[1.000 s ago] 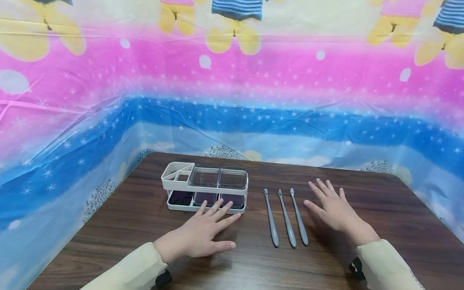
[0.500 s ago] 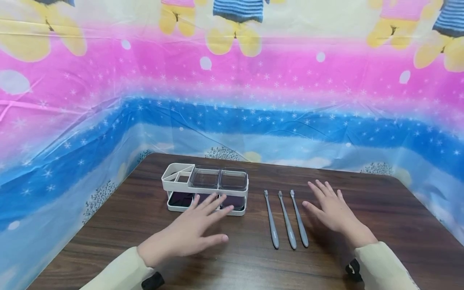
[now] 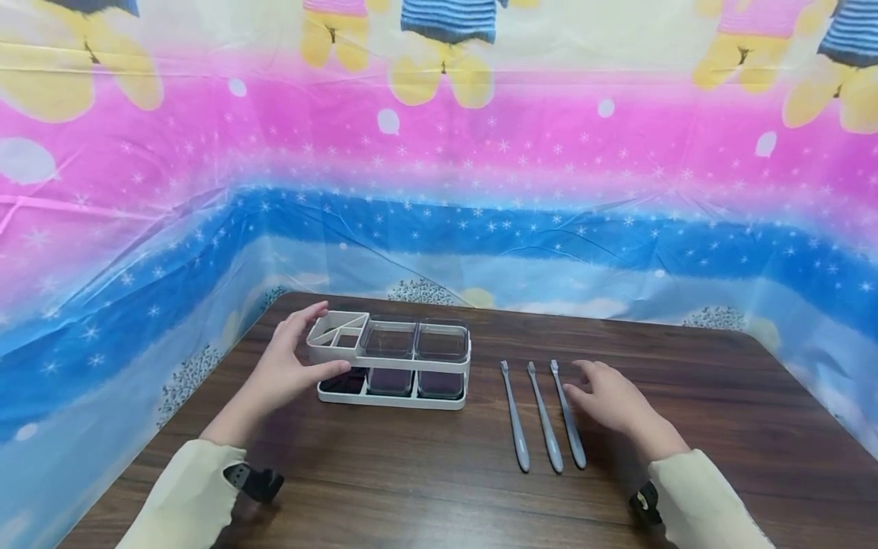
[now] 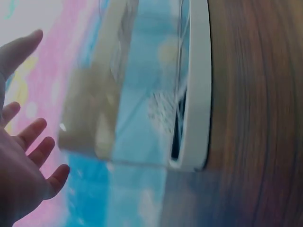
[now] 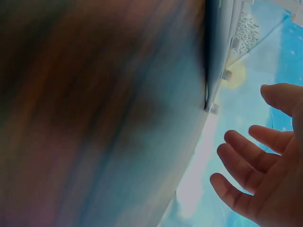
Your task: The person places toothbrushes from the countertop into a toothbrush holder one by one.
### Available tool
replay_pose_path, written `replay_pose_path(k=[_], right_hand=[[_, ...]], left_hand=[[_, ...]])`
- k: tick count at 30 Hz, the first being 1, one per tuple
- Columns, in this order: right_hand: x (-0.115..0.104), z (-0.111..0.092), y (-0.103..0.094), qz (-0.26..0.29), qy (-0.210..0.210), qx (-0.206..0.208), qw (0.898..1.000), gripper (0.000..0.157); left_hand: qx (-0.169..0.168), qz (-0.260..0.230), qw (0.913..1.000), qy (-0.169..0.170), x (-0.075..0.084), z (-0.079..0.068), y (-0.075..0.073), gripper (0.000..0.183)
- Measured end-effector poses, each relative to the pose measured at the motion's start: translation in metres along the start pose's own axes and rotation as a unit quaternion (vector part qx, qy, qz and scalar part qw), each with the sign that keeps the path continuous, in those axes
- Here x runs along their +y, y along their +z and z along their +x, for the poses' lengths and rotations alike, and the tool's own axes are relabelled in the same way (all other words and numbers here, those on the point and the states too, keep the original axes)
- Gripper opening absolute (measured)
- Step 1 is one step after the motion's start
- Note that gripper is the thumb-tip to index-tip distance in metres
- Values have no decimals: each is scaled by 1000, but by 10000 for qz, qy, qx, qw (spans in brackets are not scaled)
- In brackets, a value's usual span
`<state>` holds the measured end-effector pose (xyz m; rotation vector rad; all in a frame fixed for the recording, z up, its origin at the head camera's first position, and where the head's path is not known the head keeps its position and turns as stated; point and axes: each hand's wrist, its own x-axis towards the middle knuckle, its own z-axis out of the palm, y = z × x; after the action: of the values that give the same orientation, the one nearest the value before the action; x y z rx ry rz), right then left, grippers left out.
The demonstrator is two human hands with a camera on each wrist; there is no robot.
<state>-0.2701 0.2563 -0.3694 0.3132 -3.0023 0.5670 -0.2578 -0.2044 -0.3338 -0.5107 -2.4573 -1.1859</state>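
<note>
A person's left hand (image 3: 281, 364), thumb and fingers spread and holding nothing, frames the left end of a white two-tier rack (image 3: 338, 355) with clear trays (image 3: 441, 352). The right hand (image 3: 609, 396), loosely bent and gripping nothing, hovers beside the rightmost of three grey toothbrushes (image 3: 545, 418) on a wood-grain table (image 3: 411, 488), before a printed backdrop (image 3: 439, 168).

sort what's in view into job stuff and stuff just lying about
Likely the job:
white two-tier organizer, by the left hand
clear square bins
three gray toothbrushes, by the right hand

Just there:
wooden table
printed cloth backdrop
black wrist devices
</note>
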Motion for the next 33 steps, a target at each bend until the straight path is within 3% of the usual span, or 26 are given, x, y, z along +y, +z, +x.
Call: replay_pose_path(k=[6, 13, 22, 33], right_hand=[[-3, 11, 7, 383, 405, -439, 9975, 59], [-6, 21, 12, 316, 523, -673, 9959, 58], [-10, 30, 15, 426, 570, -1018, 9923, 53], [-8, 35, 15, 229, 854, -1141, 9895, 48]], left_hand=[[-355, -678, 9948, -671, -27, 3, -6, 104], [-632, -908, 9884, -1036, -43, 6, -5, 108], [-807, -1055, 9834, -1238, -51, 15, -4, 106], [-1018, -1525, 9758, -1190, -58, 25, 5, 106]])
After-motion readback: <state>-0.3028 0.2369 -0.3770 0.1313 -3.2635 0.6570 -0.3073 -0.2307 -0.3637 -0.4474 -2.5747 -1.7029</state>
